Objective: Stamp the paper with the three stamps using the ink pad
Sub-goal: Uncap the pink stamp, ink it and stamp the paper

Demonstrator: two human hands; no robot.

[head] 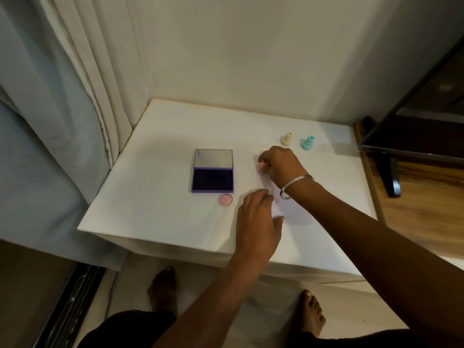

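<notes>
Our right hand [281, 164] pinches the light, rigid pink stamp [261, 167] by its stem while our left hand [258, 219], fingers flat, pins the flimsy paper [296, 212] near the counter's [155, 197] front edge.

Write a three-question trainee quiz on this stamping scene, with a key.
1. True or false: the ink pad has its lid shut.
2. Which stamp does the right hand grip: A cream, B teal, C pink?
3. What does the left hand hold flat on the table?

Key: 1 false, it lies open. 2 C, the pink stamp; the cream stamp and teal stamp stand behind. 3 the paper.
</notes>
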